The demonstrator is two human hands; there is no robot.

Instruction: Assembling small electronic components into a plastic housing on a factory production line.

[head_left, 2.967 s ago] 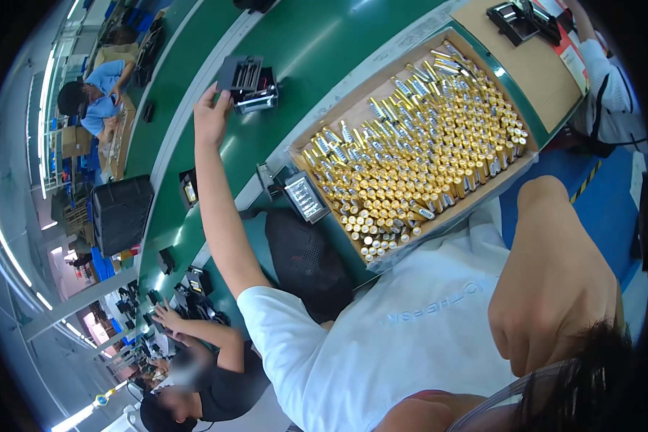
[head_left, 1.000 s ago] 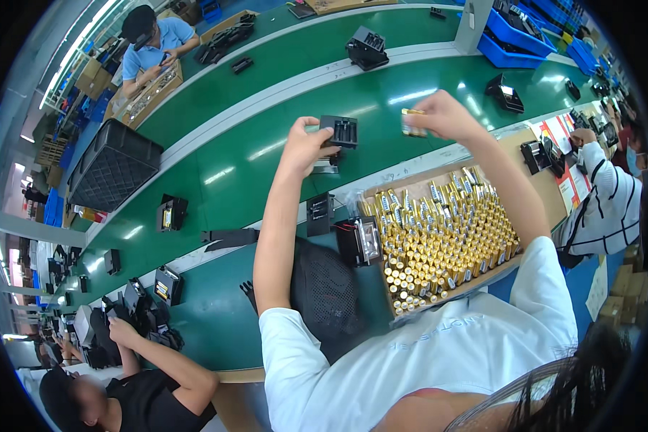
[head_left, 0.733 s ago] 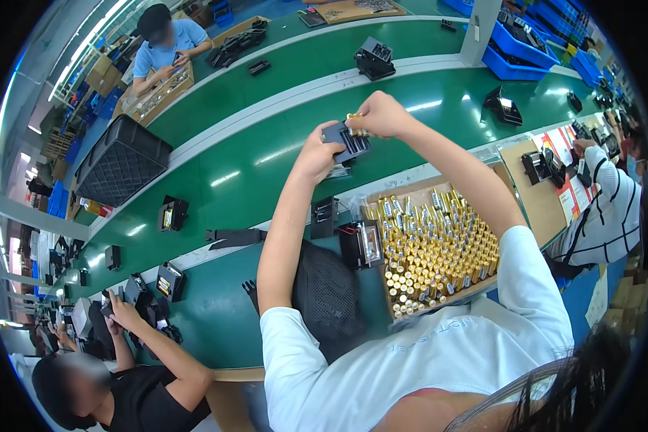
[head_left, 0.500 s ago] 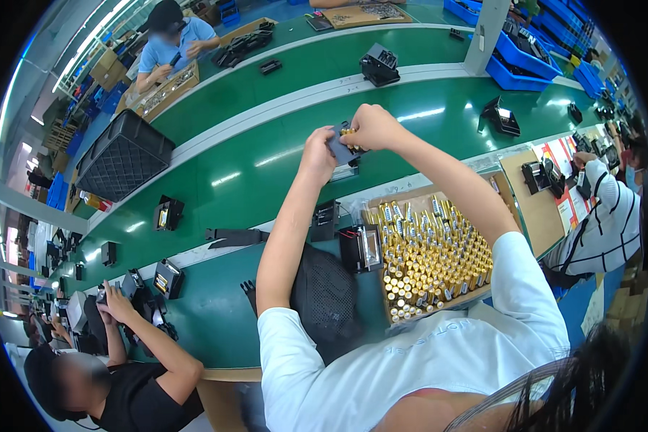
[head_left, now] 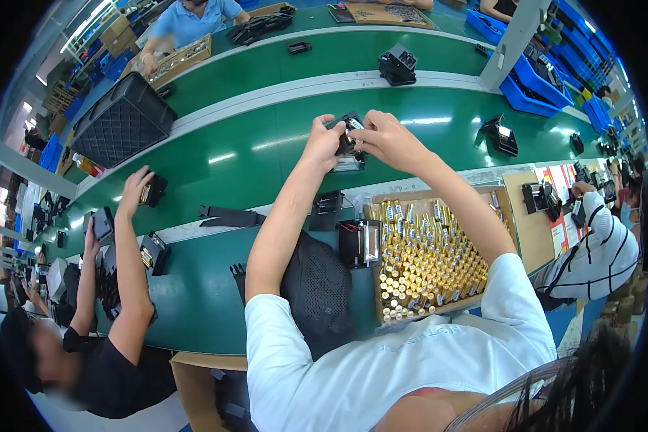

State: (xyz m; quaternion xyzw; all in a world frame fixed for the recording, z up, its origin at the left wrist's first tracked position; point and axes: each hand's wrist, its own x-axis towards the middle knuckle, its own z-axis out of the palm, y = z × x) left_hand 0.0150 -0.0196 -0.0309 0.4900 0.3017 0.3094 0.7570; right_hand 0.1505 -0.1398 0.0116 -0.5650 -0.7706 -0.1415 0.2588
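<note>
Over the green conveyor, my left hand [head_left: 324,144] grips a small black plastic case [head_left: 345,124], thumb on its near side. My right hand [head_left: 390,144] is closed at the case's right side, its fingertips around a battery [head_left: 355,124] with a pale label; other batteries in that hand, if any, are hidden. Just under the hands, another case with a clear panel [head_left: 350,163] lies on the belt, partly covered. Below my right forearm stands a shallow carton [head_left: 513,216] packed with gold-ended batteries [head_left: 435,263].
Beside the carton are an opened black case [head_left: 360,243] and a black part [head_left: 327,211]. A black mesh bag [head_left: 317,295] and strap [head_left: 230,217] lie near my left arm. A black crate [head_left: 122,119] stands far left. One co-worker's hand [head_left: 133,191] reaches a case [head_left: 153,191] on the belt.
My right hand has shifted from above the case to its right side, and the case is tilted differently. At left, a co-worker's arm has reached out to a case on the belt.
</note>
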